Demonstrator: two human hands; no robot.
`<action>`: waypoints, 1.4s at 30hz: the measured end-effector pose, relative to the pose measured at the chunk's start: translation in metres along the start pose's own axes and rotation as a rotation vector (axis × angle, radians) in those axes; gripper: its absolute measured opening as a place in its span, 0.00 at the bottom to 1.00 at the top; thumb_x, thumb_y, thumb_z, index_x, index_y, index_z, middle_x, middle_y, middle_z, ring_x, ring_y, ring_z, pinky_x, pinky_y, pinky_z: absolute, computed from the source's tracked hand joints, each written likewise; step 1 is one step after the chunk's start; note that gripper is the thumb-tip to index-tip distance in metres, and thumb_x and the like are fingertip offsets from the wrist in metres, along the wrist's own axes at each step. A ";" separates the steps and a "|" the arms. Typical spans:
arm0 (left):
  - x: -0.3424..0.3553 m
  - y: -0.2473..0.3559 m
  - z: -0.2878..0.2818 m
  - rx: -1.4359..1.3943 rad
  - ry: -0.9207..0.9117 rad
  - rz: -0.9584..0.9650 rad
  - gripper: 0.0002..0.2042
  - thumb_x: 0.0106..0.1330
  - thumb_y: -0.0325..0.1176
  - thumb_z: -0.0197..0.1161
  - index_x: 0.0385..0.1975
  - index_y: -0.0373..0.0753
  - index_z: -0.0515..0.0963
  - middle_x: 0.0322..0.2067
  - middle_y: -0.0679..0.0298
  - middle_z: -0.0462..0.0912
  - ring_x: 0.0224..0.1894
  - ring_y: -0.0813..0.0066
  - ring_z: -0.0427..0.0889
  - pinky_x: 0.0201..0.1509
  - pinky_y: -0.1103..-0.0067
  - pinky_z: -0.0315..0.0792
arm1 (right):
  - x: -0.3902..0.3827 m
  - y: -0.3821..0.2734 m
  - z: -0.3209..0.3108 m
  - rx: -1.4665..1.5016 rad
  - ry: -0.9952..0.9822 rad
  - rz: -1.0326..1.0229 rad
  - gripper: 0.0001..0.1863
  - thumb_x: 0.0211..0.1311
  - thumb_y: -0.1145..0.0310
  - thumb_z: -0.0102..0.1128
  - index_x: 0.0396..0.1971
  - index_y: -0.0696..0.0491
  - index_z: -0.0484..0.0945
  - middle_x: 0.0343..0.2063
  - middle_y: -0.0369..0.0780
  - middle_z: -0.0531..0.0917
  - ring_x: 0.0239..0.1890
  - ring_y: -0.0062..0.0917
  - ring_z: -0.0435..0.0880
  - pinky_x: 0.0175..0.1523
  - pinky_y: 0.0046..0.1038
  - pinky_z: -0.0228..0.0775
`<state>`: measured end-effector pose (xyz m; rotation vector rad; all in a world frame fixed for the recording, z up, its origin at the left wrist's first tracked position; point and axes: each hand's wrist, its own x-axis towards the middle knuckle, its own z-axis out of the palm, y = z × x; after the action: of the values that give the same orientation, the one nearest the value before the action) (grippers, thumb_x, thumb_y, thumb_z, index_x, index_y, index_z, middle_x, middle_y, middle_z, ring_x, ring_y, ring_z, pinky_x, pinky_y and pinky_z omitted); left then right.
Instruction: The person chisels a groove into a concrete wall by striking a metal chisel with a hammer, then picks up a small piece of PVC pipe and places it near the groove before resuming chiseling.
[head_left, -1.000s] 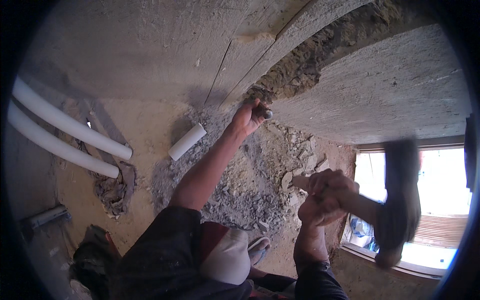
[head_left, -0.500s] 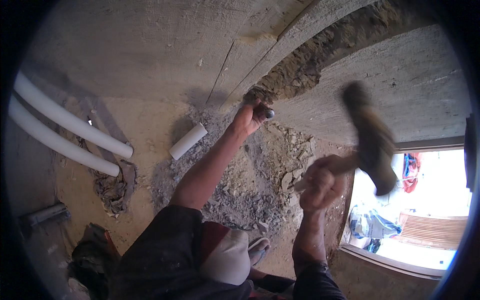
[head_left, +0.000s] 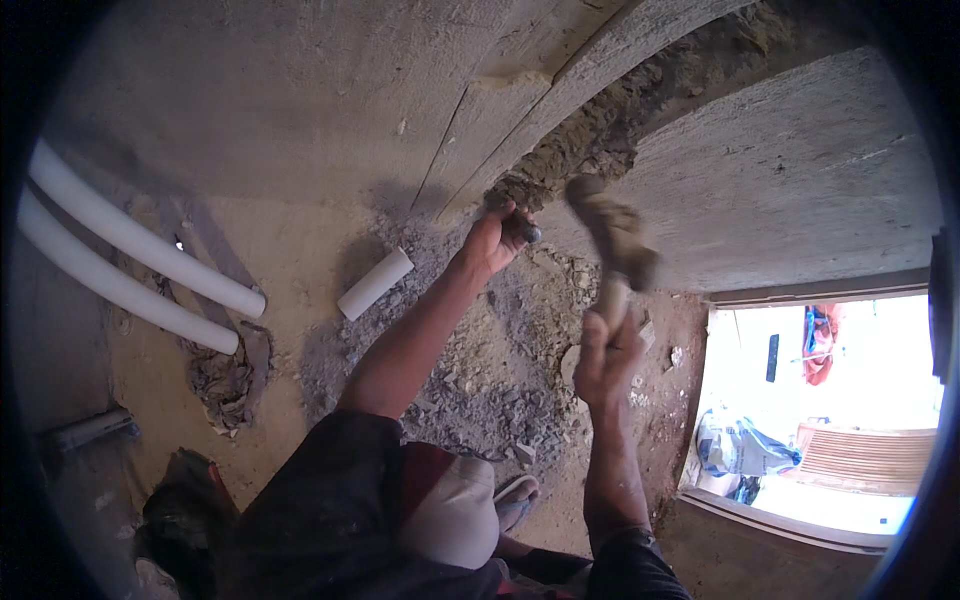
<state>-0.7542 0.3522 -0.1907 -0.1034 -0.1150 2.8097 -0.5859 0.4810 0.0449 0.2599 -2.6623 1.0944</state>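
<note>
My left hand is closed around a chisel low on the wall, and the chisel's round metal end points back toward me. Its tip is hidden by the hand, against the lower end of a rough groove cut in the wall. In my right hand is the handle of a hammer, gripped by closed fingers. The hammer's head, blurred by motion, is up and to the right of the chisel, apart from it.
Broken rubble covers the floor below the groove. A short white pipe piece lies left of my left forearm. Two long white pipes curve in from the left. A dark bag-like heap sits lower left; a bright framed opening is at right.
My right hand has swung the hammer leftward, bringing its head closer to the chisel. The left hand stays in nearly the same place, with the chisel end shifted slightly.
</note>
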 end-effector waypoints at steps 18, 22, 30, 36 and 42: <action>-0.033 -0.002 0.034 0.311 0.269 -0.068 0.10 0.63 0.36 0.62 0.33 0.37 0.70 0.26 0.63 0.74 0.27 0.72 0.76 0.31 0.76 0.73 | -0.019 0.009 -0.004 0.176 0.048 -0.056 0.24 0.64 0.48 0.51 0.30 0.58 0.69 0.16 0.33 0.70 0.14 0.12 0.65 0.19 0.18 0.58; -0.019 -0.004 0.029 0.128 0.211 -0.011 0.09 0.64 0.36 0.61 0.30 0.38 0.71 0.23 0.63 0.77 0.24 0.70 0.78 0.26 0.75 0.74 | -0.015 -0.017 -0.013 0.286 0.082 -0.145 0.23 0.64 0.49 0.52 0.29 0.57 0.68 0.17 0.35 0.71 0.16 0.13 0.65 0.21 0.18 0.59; -0.011 0.000 0.016 0.046 0.155 -0.040 0.09 0.63 0.35 0.62 0.34 0.39 0.72 0.26 0.63 0.78 0.28 0.72 0.78 0.30 0.75 0.75 | -0.023 0.022 0.022 0.026 -0.020 -0.137 0.18 0.63 0.52 0.54 0.31 0.53 0.70 0.20 0.36 0.76 0.18 0.15 0.69 0.21 0.20 0.61; -0.005 -0.003 0.019 0.310 0.142 -0.011 0.08 0.65 0.38 0.60 0.35 0.41 0.74 0.27 0.63 0.80 0.28 0.73 0.79 0.33 0.73 0.77 | -0.026 0.057 0.036 -0.343 -0.306 0.158 0.22 0.61 0.55 0.57 0.46 0.57 0.71 0.22 0.48 0.80 0.23 0.42 0.82 0.26 0.39 0.70; -0.026 -0.005 0.032 0.095 0.320 -0.017 0.09 0.67 0.36 0.57 0.34 0.36 0.69 0.25 0.63 0.75 0.25 0.73 0.77 0.27 0.77 0.75 | -0.001 0.003 0.002 0.021 0.102 -0.176 0.22 0.64 0.52 0.52 0.28 0.60 0.70 0.15 0.36 0.73 0.17 0.18 0.70 0.22 0.23 0.61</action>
<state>-0.7306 0.3458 -0.1568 -0.5218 0.0913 2.7339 -0.5860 0.4816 0.0410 0.4225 -2.4862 1.0521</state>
